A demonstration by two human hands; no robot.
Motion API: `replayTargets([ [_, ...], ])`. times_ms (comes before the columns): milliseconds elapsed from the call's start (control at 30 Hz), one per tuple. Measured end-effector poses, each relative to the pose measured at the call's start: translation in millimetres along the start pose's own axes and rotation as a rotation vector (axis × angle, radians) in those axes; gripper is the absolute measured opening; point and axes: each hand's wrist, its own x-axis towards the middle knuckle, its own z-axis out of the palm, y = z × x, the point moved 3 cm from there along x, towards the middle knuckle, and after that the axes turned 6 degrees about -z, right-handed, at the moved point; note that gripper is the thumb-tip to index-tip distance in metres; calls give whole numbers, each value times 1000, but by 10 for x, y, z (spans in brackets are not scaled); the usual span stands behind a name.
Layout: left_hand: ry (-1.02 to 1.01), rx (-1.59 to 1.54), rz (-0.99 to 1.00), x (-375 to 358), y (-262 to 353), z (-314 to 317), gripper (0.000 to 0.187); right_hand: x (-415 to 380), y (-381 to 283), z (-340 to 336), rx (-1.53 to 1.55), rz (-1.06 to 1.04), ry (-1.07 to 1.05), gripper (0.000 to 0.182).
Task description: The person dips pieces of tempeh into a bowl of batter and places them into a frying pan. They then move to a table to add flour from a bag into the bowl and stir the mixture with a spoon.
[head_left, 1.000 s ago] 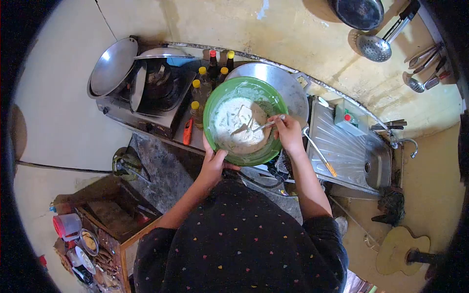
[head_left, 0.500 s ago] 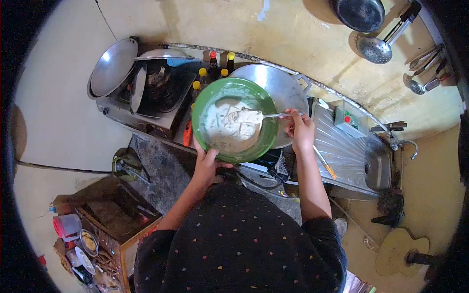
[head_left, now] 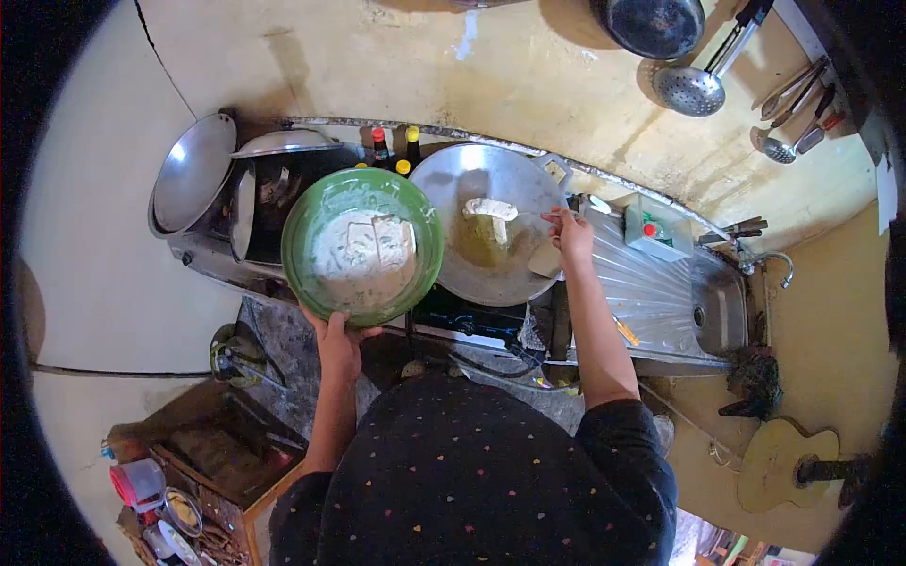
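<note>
My left hand [head_left: 342, 347] grips the near rim of a green bowl [head_left: 298, 226], tilted slightly left of the wok. Inside the bowl lie white batter and several batter-coated slabs [head_left: 363, 243]. My right hand [head_left: 572, 238] is closed on the thin metal handle of a spoon [head_left: 534, 216]. At the spoon's far end a batter-coated piece [head_left: 491, 208] is over the large metal wok [head_left: 436, 193]. Yellowish oil [head_left: 475, 247] pools in the wok. Below the coated piece is a whitish strip, and a pale piece [head_left: 545, 260] shows near the wok's right side.
Sauce bottles [head_left: 380, 147] stand behind the bowl. Left are a stove with pans and a large metal lid [head_left: 193, 170]. To the right, a ribbed steel drainboard [head_left: 613, 274] leads to a sink [head_left: 722, 321] and a plastic box [head_left: 658, 233]. Ladles [head_left: 691, 91] hang on the wall.
The bowl has moved left, off the wok, in my left hand. My right hand has brought the spoon and a coated piece out of the bowl to over the wok.
</note>
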Motion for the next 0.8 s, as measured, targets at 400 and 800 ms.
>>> replayTargets([
  [400, 86, -50, -57, -67, 111, -41, 76, 1022, 850, 313, -465, -97, -209, 25],
  [800, 215, 35, -10, -45, 157, -182, 76, 1030, 742, 882, -1171, -491, -203, 26],
])
